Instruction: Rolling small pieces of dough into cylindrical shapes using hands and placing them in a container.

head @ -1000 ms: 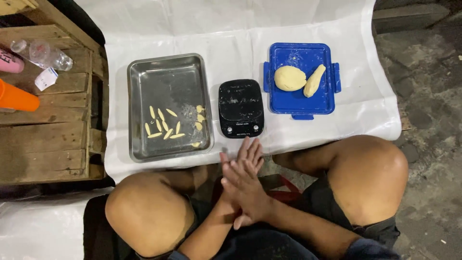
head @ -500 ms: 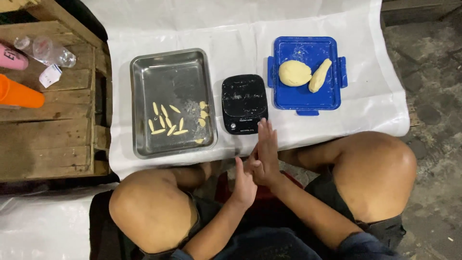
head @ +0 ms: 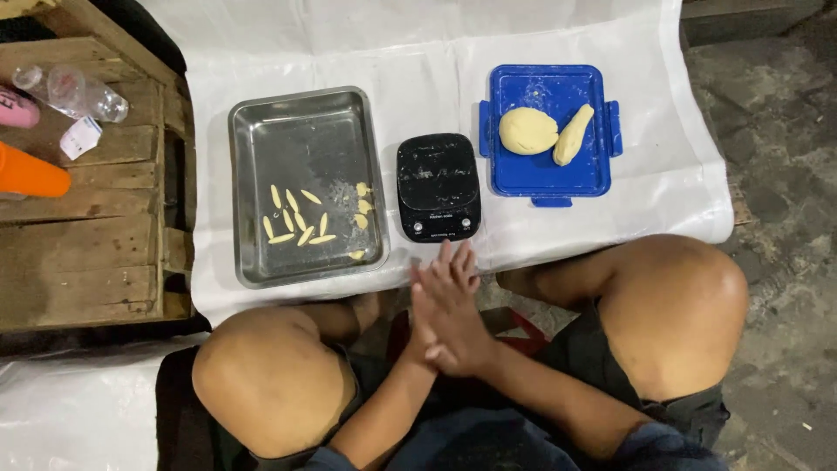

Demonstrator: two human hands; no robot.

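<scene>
1. Pressing your palms flat together is what you're doing right now: right hand [head: 455,324] is lying over the left hand [head: 425,327], fingers pointing at the black kitchen scale [head: 438,186], both hovering just short of the table edge between your knees. Whether a bit of dough is sandwiched in there, I can't tell, the palms are covering it completely

2. The dough itself is sitting in the blue container lid [head: 547,170] off to the right: a round dough ball [head: 527,131] with a longer dough log [head: 573,134] just beside it, maybe touching

3. The small shaped dough pieces [head: 299,220] are lying scattered in the lower part of the steel tray [head: 305,183] on the left

4. What I'm thinking could go wrong: if something is between your palms, squeezing too hard is probably going to flatten it or make it stick, and opening your hands over your lap instead of over the tray could drop it on the ground

5. Also the scale is sitting right at your fingertips, so a forward push could be nudging it

6. Hard to make out: the scale's display, and the bottles [head: 71,92] and orange thing [head: 30,172] on the wooden crate [head: 96,253] are getting cut off at the left edge
</scene>
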